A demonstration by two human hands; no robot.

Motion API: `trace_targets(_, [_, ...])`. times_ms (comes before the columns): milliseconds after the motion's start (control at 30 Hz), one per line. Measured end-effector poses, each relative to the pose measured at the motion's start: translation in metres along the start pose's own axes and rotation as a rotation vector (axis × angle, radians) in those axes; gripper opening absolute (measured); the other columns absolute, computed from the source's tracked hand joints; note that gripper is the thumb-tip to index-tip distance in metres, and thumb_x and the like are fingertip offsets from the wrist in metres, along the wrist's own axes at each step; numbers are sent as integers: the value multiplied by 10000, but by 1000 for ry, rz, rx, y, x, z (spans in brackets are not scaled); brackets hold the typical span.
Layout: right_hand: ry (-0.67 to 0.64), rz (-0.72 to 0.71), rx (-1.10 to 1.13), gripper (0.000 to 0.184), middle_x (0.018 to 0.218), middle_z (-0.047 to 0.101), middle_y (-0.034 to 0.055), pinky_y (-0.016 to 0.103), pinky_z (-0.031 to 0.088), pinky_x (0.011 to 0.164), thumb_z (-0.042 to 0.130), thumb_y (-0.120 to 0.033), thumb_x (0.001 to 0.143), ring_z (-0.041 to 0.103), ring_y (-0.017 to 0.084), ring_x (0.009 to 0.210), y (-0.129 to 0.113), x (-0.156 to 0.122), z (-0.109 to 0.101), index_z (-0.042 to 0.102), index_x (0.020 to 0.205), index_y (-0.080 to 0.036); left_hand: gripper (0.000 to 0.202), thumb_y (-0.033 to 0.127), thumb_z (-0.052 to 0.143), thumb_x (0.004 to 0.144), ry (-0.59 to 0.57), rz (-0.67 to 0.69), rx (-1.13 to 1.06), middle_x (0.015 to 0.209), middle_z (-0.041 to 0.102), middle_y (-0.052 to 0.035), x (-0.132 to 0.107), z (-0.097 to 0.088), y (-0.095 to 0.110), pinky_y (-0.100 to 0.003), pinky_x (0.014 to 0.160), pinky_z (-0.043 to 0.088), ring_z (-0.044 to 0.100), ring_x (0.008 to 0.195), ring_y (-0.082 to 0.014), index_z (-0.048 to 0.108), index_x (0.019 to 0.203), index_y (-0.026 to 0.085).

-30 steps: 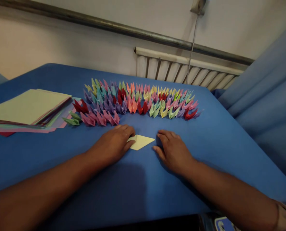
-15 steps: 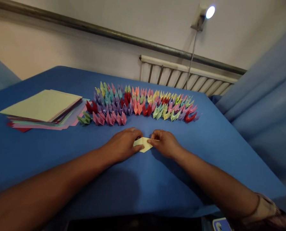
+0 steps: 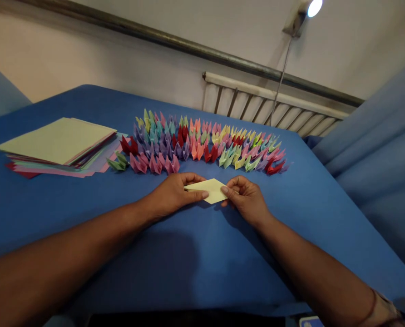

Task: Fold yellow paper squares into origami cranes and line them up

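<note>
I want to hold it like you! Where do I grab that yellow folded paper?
By its two pointed ends, one from each side, probably. The yellow folded paper is a flat diamond lying sideways; the left hand pinches its left end and the right hand its right, leaving the middle free.

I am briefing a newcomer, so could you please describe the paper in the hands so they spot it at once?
On the blue table, before the rows of coloured folded pieces, the left hand and right hand meet. They hold a pale yellow paper: flat and alone, not standing in rows.
</note>
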State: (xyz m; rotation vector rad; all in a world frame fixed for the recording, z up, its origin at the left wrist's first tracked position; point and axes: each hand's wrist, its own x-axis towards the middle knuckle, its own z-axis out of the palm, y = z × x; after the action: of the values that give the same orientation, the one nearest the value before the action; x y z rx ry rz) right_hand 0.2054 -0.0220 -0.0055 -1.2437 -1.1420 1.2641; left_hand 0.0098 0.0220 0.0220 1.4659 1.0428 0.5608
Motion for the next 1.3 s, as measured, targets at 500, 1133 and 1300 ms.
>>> trace_targets(500, [-94, -52, -1084, 160, 772, 698, 30, 269, 371, 594, 493, -205, 891, 609, 162, 654, -4, -3, -17, 598, 1011, -206, 222, 305, 524, 854, 46, 172, 682, 921, 726, -18, 4, -7, -11, -303, 741, 470, 654, 848, -199, 668, 996, 213])
trace_targets(1133, [-310, -455, -940, 168, 1029, 591, 62, 360, 471, 879, 634, -232, 875, 552, 195, 978, 10, -7, -3, 572, 1028, -199, 204, 293, 563, 886, -186, 533, 949, 1034, 643, -50, -4, -5, -10, -366, 905, 412, 561, 974, -220, 632, 1058, 208])
trace_targets(1300, [-299, -424, -968, 66, 959, 590, 49, 330, 468, 817, 599, -194, 893, 552, 176, 901, 9, -5, -4, 585, 957, -198, 144, 278, 536, 898, -204, 471, 943, 939, 635, -42, 0, -4, -10, -339, 831, 417, 568, 885, -200, 631, 960, 190])
